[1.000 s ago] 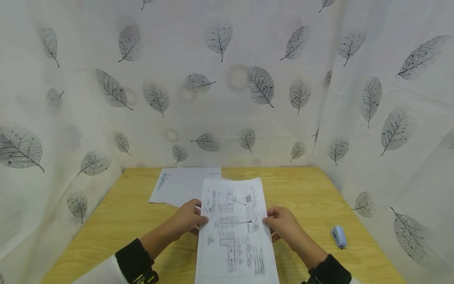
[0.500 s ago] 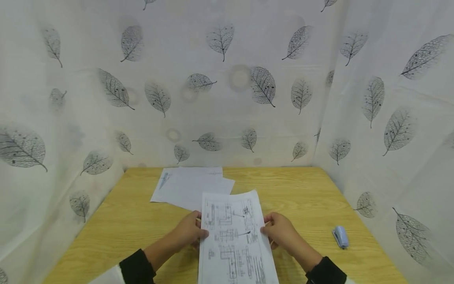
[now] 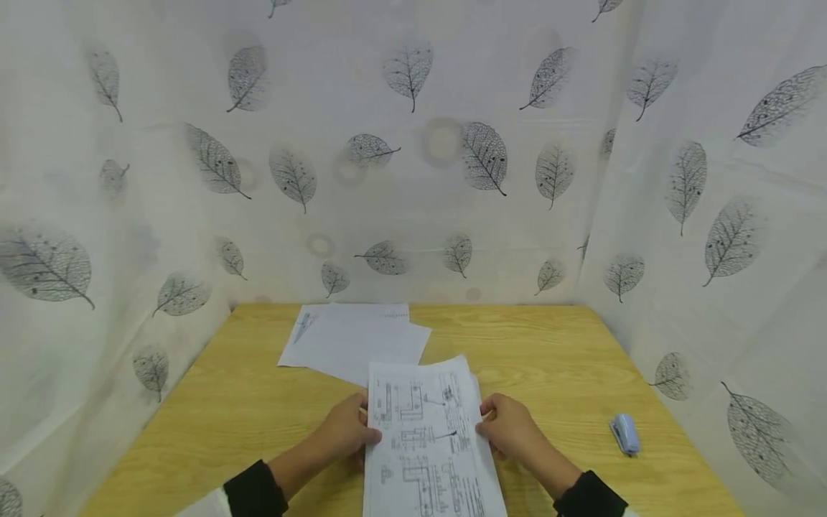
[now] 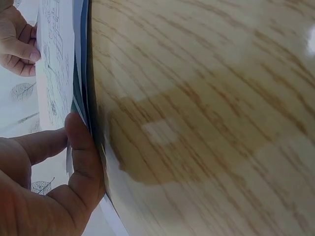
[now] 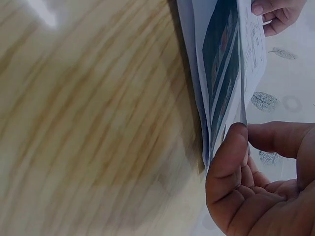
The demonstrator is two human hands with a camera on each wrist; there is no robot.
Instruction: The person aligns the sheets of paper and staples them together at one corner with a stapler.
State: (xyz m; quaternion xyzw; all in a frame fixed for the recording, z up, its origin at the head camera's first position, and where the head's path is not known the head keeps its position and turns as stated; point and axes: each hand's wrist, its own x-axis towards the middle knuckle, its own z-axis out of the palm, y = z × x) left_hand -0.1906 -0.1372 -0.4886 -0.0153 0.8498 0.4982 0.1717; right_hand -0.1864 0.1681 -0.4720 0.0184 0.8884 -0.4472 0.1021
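A sheet of paper [image 3: 426,431] printed with technical line drawings lies between my two hands, low in the middle of the head view. My left hand [image 3: 345,429] pinches its left edge, thumb on top and fingers beneath. On the opposite edge, my right hand [image 3: 510,429] pinches the paper between thumb and fingertips. More sheets [image 5: 199,73] show under the drawing in the right wrist view, one carrying a dark green print [image 5: 221,54]. From the left wrist side, the layered edges [image 4: 83,59] of these sheets are close over the tabletop.
Farther back on the wooden table [image 3: 530,345], a few overlapping white sheets [image 3: 362,341] lie flat, left of the middle. A small light-blue stapler [image 3: 625,434] sits to the right of my right hand. A leaf-patterned curtain [image 3: 413,201] encloses the back and sides.
Both hands have brought the drawing sheet down and toward me, keeping their grip. More of the white sheets behind it now shows. The stapler stays on the table.
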